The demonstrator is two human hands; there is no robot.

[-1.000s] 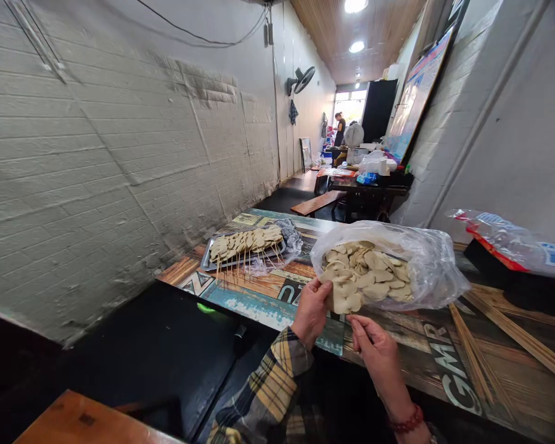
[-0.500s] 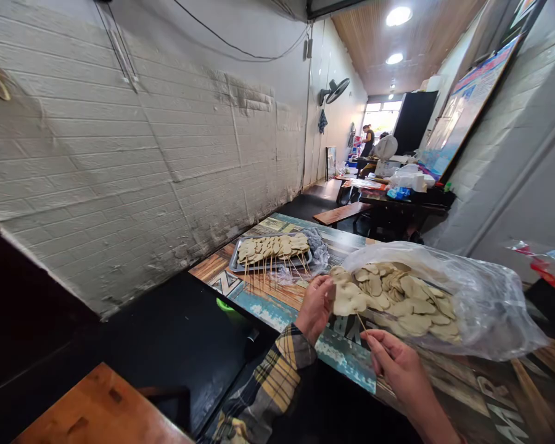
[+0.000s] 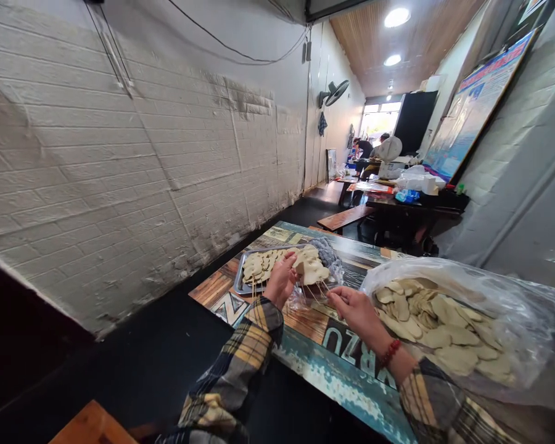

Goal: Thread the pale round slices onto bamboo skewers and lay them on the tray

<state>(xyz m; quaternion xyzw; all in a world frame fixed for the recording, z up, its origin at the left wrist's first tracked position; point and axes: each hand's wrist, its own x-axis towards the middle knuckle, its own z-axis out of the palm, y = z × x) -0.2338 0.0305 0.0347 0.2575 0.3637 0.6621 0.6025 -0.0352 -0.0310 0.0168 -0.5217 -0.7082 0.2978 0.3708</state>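
Observation:
A thin wooden skewer of pale, flat slices (image 3: 315, 271) is held over the right part of a metal tray (image 3: 238, 281). My left hand (image 3: 281, 282) has its fingers closed at the slices' left side, partly hiding the tray. With thumb and fingers pinched, my right hand (image 3: 355, 311) grips the stick's lower end. More skewered slices (image 3: 258, 264) lie in rows on the tray, their sticks pointing toward me. To the right, a clear plastic bag (image 3: 531, 333) lies open with many loose pale slices (image 3: 444, 314) in it.
Grey crumpled plastic (image 3: 328, 254) sits by the tray's right end. The patterned table (image 3: 351, 394) runs along a white brick wall (image 3: 166, 160). Beyond it are a wooden bench (image 3: 345, 218), a cluttered table and people at the back. A wooden stool (image 3: 92, 425) stands lower left.
Both my hands have moved left and away from me, carrying the skewer from beside the bag to over the tray. The view has shifted slightly.

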